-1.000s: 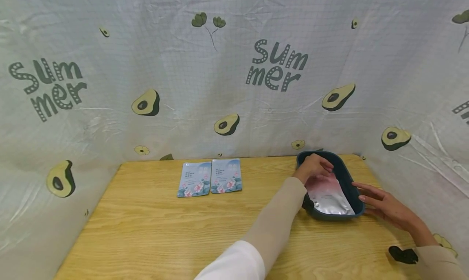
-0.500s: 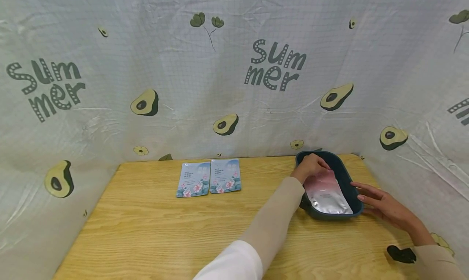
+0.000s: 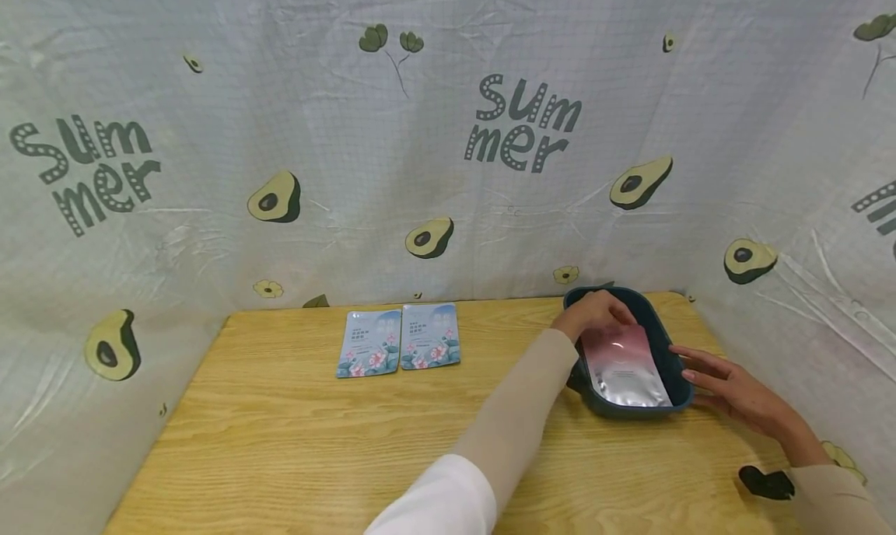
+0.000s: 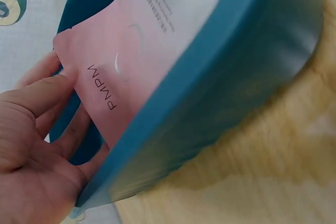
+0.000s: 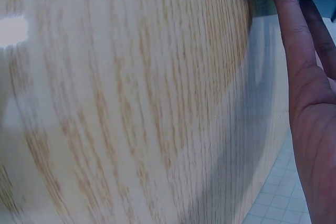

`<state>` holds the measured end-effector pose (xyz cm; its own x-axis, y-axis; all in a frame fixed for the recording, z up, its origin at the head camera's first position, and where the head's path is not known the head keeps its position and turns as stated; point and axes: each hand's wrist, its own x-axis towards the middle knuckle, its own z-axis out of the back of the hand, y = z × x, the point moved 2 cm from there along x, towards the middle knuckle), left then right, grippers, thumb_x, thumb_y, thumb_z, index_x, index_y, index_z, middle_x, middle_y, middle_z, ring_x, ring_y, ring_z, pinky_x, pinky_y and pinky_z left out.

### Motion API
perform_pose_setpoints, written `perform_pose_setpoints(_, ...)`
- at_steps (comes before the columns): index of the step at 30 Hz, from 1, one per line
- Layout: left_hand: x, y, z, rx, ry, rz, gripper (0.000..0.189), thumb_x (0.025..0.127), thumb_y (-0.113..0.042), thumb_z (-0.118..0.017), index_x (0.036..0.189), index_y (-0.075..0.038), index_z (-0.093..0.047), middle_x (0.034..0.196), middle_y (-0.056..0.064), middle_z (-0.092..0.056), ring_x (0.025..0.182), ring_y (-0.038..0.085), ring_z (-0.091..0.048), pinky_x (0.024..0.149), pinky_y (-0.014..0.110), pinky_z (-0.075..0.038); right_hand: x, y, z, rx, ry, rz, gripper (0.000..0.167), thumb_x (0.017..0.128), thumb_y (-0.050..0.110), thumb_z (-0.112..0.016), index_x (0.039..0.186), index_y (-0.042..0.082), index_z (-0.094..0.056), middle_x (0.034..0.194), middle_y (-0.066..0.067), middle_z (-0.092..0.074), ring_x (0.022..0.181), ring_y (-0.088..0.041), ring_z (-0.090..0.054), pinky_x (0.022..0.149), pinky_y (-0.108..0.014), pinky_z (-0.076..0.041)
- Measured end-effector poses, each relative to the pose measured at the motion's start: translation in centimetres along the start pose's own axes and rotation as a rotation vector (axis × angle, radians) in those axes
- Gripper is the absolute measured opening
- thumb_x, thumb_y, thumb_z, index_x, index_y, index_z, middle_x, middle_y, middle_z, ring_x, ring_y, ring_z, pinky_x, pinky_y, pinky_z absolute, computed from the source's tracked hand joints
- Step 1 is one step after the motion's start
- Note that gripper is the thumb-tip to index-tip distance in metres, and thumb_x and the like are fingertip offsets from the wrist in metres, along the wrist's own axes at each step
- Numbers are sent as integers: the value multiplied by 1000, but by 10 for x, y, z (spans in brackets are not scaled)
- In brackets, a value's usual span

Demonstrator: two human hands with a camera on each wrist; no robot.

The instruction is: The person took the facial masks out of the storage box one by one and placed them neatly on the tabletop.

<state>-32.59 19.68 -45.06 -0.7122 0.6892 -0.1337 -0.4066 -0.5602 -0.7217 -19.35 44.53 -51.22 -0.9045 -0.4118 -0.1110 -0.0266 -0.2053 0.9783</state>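
A pink and silver sheet mask packet (image 3: 625,369) lies in a dark teal bin (image 3: 630,413) at the back right of the table. My left hand (image 3: 600,312) reaches over the bin's left side and pinches the packet's pink far end. In the left wrist view, thumb and finger meet at a corner of this packet (image 4: 113,72), and "PMPM" is printed nearby. My right hand (image 3: 745,399) touches the bin's outer right side with extended fingers, as the right wrist view also shows. Whatever lies beneath the packet is hidden.
Two light blue packets with pink flowers (image 3: 371,344) lie side by side near the table's back edge, left of the bin. A patterned white curtain (image 3: 350,169) encloses the wooden table (image 3: 336,442) at the back and both sides.
My left hand has shifted slightly within the bin, and more of the packet's pink end shows. My right hand stays at the bin's side. The blue packets have not moved.
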Motion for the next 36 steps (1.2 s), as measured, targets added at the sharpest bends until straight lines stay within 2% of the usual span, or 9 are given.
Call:
perform_pose_setpoints(3,1,0,3,39,37,13,35,97,-1,-66,122,-23,-77,111,-9,-74,101,1,-62,84,12,-46,0,1,0,4,8,9,52,111,8,-40,161,6,-25,140,24,-49,120,2,-58,92,-30,-57)
perform_pose_setpoints(6,2,0,6,122,55,43,38,96,-2,-68,127,-23,-74,115,-8,-73,103,2,-62,85,13,-48,-1,2,-1,8,23,26,51,111,6,-39,161,6,-26,140,24,-48,120,2,-58,92,-30,-57)
perform_pose_setpoints(10,3,2,8,238,68,85,31,91,-12,-78,120,-25,-78,114,-12,-72,101,0,-59,82,13,-47,-1,3,-3,-5,11,23,51,111,7,-40,160,6,-27,139,25,-47,119,3,-58,91,-30,-57)
perform_pose_setpoints(14,2,4,10,252,69,89,25,89,-18,-82,111,-28,-81,109,-15,-73,101,-2,-59,81,13,-47,0,4,-3,-14,-1,8,51,111,8,-41,160,6,-27,138,25,-47,118,3,-58,91,-29,-57)
perform_pose_setpoints(20,5,4,11,207,130,41,26,93,-15,-76,114,-30,-80,111,-17,-74,108,-3,-59,83,11,-46,1,4,-1,-13,13,0,52,111,9,-40,161,7,-25,139,26,-45,120,7,-55,92,-28,-56)
perform_pose_setpoints(23,6,5,12,169,173,44,31,92,-10,-75,115,-31,-80,113,-19,-73,107,-3,-58,83,11,-46,1,4,-1,-22,12,-2,52,111,9,-40,161,8,-25,139,26,-44,120,9,-53,92,-27,-56)
perform_pose_setpoints(27,7,6,15,137,208,25,36,92,-2,-74,120,-25,-78,114,-14,-73,104,-2,-61,81,12,-49,1,3,0,-22,7,-3,52,111,9,-41,161,9,-26,139,28,-43,120,10,-53,92,-27,-56)
perform_pose_setpoints(31,8,10,17,168,197,-35,34,91,-2,-76,121,-16,-78,113,-5,-75,98,0,-64,77,11,-49,1,3,0,-19,17,10,52,111,8,-40,161,10,-27,139,28,-44,120,10,-53,91,-26,-56)
perform_pose_setpoints(36,5,13,19,173,140,-141,22,94,-8,-74,116,-10,-79,113,1,-76,96,4,-66,74,11,-49,-1,2,0,-11,11,21,51,111,6,-40,160,7,-27,140,26,-45,120,5,-56,91,-29,-56)
